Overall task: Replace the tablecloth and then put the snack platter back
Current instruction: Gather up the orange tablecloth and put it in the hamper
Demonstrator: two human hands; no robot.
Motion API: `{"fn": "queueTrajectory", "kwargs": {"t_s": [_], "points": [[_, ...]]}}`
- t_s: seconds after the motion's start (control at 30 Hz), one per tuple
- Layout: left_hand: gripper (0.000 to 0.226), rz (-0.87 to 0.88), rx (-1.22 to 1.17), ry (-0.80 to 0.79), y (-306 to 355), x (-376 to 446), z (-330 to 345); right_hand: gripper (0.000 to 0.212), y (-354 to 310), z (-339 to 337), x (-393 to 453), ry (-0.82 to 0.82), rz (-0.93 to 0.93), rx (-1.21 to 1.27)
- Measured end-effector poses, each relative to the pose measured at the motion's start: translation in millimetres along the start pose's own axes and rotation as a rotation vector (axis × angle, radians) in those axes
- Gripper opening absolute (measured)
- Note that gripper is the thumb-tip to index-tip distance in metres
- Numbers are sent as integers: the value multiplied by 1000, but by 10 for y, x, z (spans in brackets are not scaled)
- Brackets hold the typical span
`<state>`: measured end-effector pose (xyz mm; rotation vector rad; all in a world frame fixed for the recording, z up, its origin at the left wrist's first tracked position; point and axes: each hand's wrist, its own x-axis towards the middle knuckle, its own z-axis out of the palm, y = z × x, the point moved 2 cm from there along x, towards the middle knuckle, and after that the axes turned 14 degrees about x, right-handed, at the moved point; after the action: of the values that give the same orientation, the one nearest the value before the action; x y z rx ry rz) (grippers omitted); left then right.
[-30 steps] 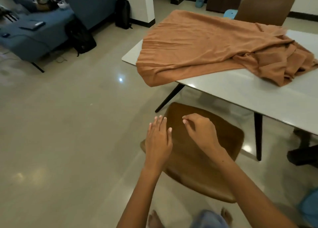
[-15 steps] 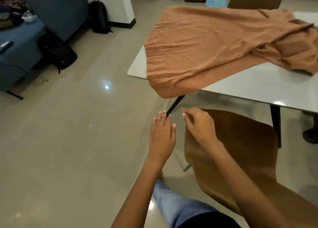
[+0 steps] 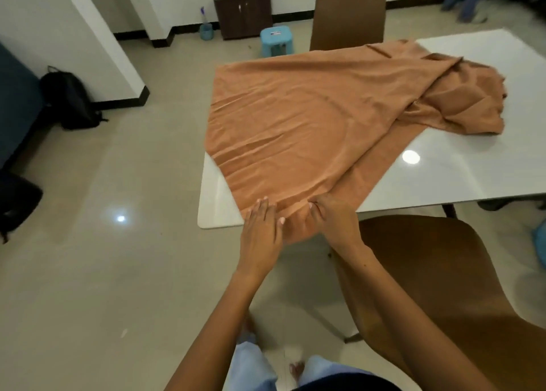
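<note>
An orange-brown tablecloth (image 3: 310, 118) lies partly spread over the left half of a white table (image 3: 461, 169), bunched in folds at the far right. One corner hangs over the near table edge. My left hand (image 3: 261, 231) lies flat on that corner with the fingers together and straight. My right hand (image 3: 334, 216) is curled, its fingers pinching a fold of the cloth at the edge. No snack platter is in view.
A brown chair (image 3: 443, 287) stands close at my right, another brown chair (image 3: 348, 18) at the table's far side. A blue stool (image 3: 276, 40), a dark cabinet (image 3: 243, 9) and a black backpack (image 3: 71, 101) sit on the glossy floor.
I have stepped up to the table. Both hands went from hovering over the chair to the near corner of the cloth, the right one closing on a fold.
</note>
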<state>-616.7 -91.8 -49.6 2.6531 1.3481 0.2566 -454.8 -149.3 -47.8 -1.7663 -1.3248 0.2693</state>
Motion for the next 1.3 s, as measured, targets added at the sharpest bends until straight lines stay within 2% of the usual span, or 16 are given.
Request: {"fn": "queueTrajectory", "kwargs": {"t_s": [0.1,0.2,0.27,0.33,0.4,0.47,0.53,0.67,0.93,1.03,1.13,1.23,1.3], "points": [[48,77,9,-35,-322,412,130,14,69,285,294,13,60,-53],[64,154,8,-67,-592,781,262,24,207,620,528,-20,119,-69],[63,202,27,-96,-722,997,394,37,299,826,660,-73,118,-104],[58,247,51,-142,-812,1179,521,54,457,1000,763,-151,68,-210],[57,282,50,-178,-888,1303,656,66,597,1136,774,-315,90,-300],[61,352,70,-215,-951,1383,799,72,770,1237,729,-434,126,-330],[68,432,106,-246,-1005,1446,957,70,904,1304,709,-466,127,-361],[76,491,133,-311,-1065,1587,1221,46,1020,1340,757,-376,90,-307],[79,452,112,-287,-528,2341,1356,42,1535,992,1378,-254,-68,-353],[78,434,129,-225,-151,2799,1383,38,1805,605,1894,-133,-109,-390],[73,448,104,-146,267,3261,1336,39,2206,114,2445,-88,-100,-521],[71,448,55,-71,646,3700,1284,39,2615,-410,2949,-78,-74,-624],[72,444,47,-40,845,3975,1272,41,2812,-789,3371,18,2,-654]]}}
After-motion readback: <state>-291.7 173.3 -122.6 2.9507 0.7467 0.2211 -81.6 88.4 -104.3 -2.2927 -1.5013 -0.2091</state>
